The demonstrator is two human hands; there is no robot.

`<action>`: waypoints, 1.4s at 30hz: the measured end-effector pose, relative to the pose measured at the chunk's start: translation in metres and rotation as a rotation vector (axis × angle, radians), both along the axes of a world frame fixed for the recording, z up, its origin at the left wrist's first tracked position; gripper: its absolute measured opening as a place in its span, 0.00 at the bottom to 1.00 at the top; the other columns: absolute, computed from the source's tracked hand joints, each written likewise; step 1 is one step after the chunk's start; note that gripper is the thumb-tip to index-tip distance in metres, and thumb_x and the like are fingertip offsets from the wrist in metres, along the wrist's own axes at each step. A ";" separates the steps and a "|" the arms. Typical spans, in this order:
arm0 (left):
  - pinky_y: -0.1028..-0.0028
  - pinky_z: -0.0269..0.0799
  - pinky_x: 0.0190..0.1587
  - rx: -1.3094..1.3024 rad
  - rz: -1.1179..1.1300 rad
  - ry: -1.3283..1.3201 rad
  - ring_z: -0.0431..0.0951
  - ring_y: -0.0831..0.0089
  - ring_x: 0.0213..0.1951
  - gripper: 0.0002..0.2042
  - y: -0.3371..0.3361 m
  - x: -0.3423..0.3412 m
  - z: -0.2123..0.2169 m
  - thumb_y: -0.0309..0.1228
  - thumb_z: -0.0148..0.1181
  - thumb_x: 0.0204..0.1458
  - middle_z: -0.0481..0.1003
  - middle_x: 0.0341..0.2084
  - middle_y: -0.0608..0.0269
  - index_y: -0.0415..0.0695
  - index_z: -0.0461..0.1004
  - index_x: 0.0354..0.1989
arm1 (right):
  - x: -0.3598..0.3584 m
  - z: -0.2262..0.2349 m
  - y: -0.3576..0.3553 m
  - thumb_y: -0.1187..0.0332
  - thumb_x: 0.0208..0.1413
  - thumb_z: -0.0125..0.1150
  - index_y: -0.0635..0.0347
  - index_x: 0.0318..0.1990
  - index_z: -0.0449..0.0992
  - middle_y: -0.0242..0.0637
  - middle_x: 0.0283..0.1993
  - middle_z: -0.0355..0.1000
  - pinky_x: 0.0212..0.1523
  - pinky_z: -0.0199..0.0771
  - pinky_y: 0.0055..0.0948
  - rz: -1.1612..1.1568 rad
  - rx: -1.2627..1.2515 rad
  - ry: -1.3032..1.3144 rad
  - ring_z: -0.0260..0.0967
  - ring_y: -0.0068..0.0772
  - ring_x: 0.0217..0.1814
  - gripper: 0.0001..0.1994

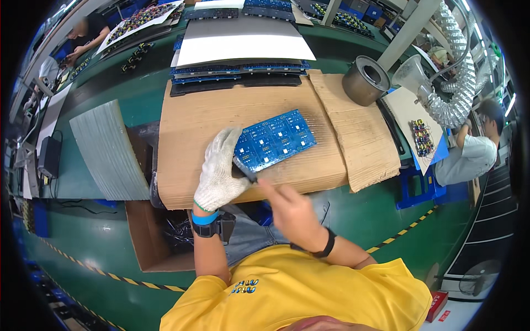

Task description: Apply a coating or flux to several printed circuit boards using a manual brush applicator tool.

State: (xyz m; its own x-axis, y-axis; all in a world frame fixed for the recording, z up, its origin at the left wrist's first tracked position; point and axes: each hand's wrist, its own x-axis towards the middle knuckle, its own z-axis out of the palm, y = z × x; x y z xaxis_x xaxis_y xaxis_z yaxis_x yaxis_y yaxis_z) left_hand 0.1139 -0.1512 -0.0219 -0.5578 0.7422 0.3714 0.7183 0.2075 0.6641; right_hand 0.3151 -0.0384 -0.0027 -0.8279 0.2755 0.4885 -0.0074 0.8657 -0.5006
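A blue circuit board panel (276, 140) lies tilted on a brown cardboard sheet (190, 118) in front of me. My left hand (218, 171), in a white knitted glove, grips the panel by its left edge, fingers at the upper left corner. Bare and closed, my right hand (292, 209) holds a thin dark-handled tool (247, 171) that looks like a brush. Its tip reaches the panel's lower left corner, beside the gloved thumb. The right fingers are slightly smeared by motion, and the tool's tip is hard to make out.
Stacked blue boards with sheets between them (243, 49) stand behind the cardboard. A metal can (366, 80) is at the right, near a silver fume duct (454, 102). Grey-green sheets (107, 151) stand at the left above an open carton (146, 237). Other people work on both sides.
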 end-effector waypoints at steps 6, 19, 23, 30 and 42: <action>0.51 0.59 0.81 -0.028 0.004 -0.082 0.59 0.43 0.80 0.53 0.000 0.001 0.001 0.26 0.81 0.35 0.65 0.77 0.44 0.46 0.65 0.78 | 0.030 -0.003 0.058 0.85 0.58 0.60 0.56 0.67 0.82 0.46 0.30 0.70 0.29 0.72 0.47 -0.284 0.082 -0.013 0.72 0.50 0.29 0.29; 0.50 0.60 0.81 -0.009 -0.024 -0.056 0.60 0.45 0.80 0.52 -0.004 -0.003 0.000 0.25 0.79 0.36 0.66 0.77 0.46 0.46 0.65 0.78 | 0.015 -0.006 -0.001 0.85 0.55 0.61 0.54 0.68 0.81 0.45 0.31 0.70 0.32 0.76 0.46 -0.060 -0.025 -0.108 0.73 0.50 0.30 0.31; 0.51 0.60 0.80 -0.026 -0.008 -0.114 0.60 0.45 0.80 0.52 -0.005 -0.003 0.000 0.26 0.80 0.36 0.66 0.77 0.47 0.46 0.65 0.78 | 0.020 0.003 0.050 0.86 0.54 0.61 0.56 0.68 0.81 0.44 0.31 0.72 0.32 0.76 0.46 -0.279 0.048 -0.049 0.75 0.49 0.31 0.32; 0.51 0.60 0.81 0.015 -0.026 -0.020 0.61 0.46 0.80 0.53 -0.002 -0.001 -0.001 0.27 0.82 0.35 0.66 0.76 0.47 0.46 0.66 0.78 | 0.007 -0.002 -0.004 0.85 0.56 0.62 0.56 0.67 0.82 0.44 0.31 0.71 0.30 0.75 0.45 -0.116 -0.015 0.004 0.74 0.50 0.28 0.30; 0.48 0.60 0.79 -0.046 -0.034 -0.083 0.62 0.42 0.78 0.50 -0.003 0.000 0.008 0.27 0.80 0.37 0.67 0.74 0.43 0.47 0.66 0.77 | 0.040 0.003 0.075 0.85 0.58 0.64 0.58 0.62 0.85 0.43 0.29 0.69 0.30 0.74 0.43 -0.411 0.051 -0.003 0.72 0.49 0.27 0.24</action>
